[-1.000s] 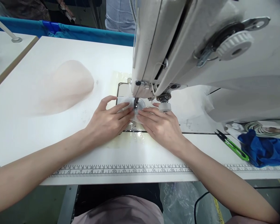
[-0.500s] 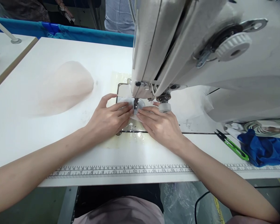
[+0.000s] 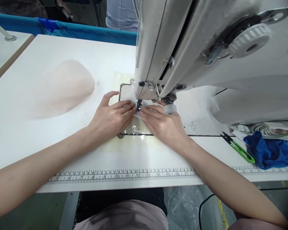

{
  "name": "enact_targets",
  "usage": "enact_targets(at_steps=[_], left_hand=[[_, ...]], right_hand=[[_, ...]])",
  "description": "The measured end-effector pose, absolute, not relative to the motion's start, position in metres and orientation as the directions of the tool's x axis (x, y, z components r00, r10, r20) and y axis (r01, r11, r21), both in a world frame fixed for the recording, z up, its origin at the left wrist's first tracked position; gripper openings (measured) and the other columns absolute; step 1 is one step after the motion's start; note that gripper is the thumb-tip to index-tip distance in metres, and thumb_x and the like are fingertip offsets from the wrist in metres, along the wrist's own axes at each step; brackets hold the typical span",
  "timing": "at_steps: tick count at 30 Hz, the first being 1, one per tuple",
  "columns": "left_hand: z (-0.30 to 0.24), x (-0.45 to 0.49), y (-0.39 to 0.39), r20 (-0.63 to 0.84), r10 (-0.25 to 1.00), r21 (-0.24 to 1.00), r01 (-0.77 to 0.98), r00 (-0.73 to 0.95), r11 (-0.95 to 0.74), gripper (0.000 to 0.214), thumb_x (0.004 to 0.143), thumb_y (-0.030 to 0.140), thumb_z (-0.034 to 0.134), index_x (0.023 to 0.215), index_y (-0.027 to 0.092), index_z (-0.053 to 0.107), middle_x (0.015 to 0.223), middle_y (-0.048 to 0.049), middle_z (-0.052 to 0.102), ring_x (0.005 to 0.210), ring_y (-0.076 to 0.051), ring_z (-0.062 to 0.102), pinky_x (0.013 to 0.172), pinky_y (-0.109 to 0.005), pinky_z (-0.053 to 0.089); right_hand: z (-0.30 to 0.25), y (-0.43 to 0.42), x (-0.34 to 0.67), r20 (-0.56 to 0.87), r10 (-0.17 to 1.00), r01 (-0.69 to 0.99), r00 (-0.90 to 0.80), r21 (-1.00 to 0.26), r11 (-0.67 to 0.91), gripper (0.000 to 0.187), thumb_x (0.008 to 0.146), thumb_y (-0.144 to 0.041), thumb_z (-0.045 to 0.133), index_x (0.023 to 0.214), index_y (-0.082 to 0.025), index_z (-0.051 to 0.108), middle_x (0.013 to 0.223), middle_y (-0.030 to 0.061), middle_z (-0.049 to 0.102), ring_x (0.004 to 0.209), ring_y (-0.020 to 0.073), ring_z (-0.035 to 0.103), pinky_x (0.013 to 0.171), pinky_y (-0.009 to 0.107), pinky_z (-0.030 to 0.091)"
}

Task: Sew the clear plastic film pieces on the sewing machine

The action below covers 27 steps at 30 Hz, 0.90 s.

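A small piece of thin, whitish sheer fabric (image 3: 138, 115) lies under the presser foot (image 3: 139, 106) of a sewing machine (image 3: 156, 41). My left hand (image 3: 114, 116) rests on it from the left, its fingers stretched flat and its thumb spread away. From the other side my right hand (image 3: 164, 123) lies with extended fingers on the fabric, fingertips close to the foot. Part of this hand is behind the machine's white round knob (image 3: 170, 109). The fingertips of both hands almost meet in front of the foot. My palms hide some of the fabric's edges.
A sheer beige piece (image 3: 67, 88) lies on the white table to the left. Green thread snips (image 3: 241, 150) and a blue cloth (image 3: 271, 150) sit at the right. A ruler strip (image 3: 124, 175) runs along the front edge. Other people are beyond the blue cloth trough (image 3: 93, 35).
A metal lever with thread now shows in the machine head's slot, where it was out of sight. The view has shifted slightly. Both hands keep nearly the same place by the foot.
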<state>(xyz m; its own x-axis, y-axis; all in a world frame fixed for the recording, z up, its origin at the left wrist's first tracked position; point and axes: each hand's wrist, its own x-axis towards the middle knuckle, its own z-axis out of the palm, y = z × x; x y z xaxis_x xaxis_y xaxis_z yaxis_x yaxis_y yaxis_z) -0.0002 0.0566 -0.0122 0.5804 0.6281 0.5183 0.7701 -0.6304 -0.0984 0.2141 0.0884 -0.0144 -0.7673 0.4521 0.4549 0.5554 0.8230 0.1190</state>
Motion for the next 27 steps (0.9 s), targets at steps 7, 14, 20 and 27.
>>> enact_targets(at_steps=[7, 14, 20, 27], left_hand=[[-0.0118, -0.0012, 0.0545, 0.491, 0.678, -0.035, 0.790, 0.547, -0.612, 0.023, 0.097, 0.017, 0.048, 0.112, 0.023, 0.063, 0.111, -0.0033, 0.073, 0.107, -0.021, 0.068, 0.108, -0.054, 0.038], [-0.0143, -0.0018, 0.0546, 0.500, 0.654, -0.077, 0.782, 0.567, -0.619, 0.025, 0.096, 0.015, 0.049, 0.114, 0.015, 0.066, 0.113, -0.0084, 0.072, 0.106, -0.023, 0.069, 0.108, -0.053, 0.037], [-0.0131, -0.0013, 0.0537, 0.507, 0.664, -0.071, 0.794, 0.550, -0.604, 0.026, 0.097, 0.017, 0.048, 0.116, 0.015, 0.066, 0.112, -0.0086, 0.072, 0.107, -0.023, 0.068, 0.110, -0.052, 0.035], [-0.0138, 0.0021, 0.0500, 0.489, 0.674, -0.125, 0.810, 0.553, -0.573, 0.027, 0.096, 0.021, 0.051, 0.118, 0.012, 0.065, 0.118, -0.0103, 0.070, 0.112, -0.024, 0.065, 0.109, -0.046, 0.038]], right_hand=[[-0.0128, 0.0874, 0.2142, 0.410, 0.481, 0.565, -0.775, 0.108, 0.818, 0.026, 0.099, -0.018, 0.046, 0.108, -0.017, 0.070, 0.096, 0.0047, 0.077, 0.094, 0.0186, 0.067, 0.098, 0.041, 0.048], [-0.0134, 0.0873, 0.2150, 0.425, 0.464, 0.552, -0.778, 0.109, 0.826, 0.027, 0.099, -0.017, 0.046, 0.108, -0.015, 0.070, 0.096, 0.0050, 0.077, 0.099, 0.0180, 0.067, 0.107, 0.039, 0.041], [-0.0157, 0.0872, 0.2143, 0.448, 0.461, 0.573, -0.766, 0.151, 0.806, 0.025, 0.097, -0.014, 0.048, 0.107, -0.016, 0.071, 0.095, 0.0039, 0.077, 0.100, 0.0184, 0.066, 0.106, 0.037, 0.040], [-0.0138, 0.0889, 0.2159, 0.448, 0.439, 0.559, -0.779, 0.179, 0.809, 0.028, 0.093, -0.008, 0.047, 0.106, -0.017, 0.070, 0.102, 0.0020, 0.076, 0.097, 0.0192, 0.065, 0.105, 0.039, 0.037]])
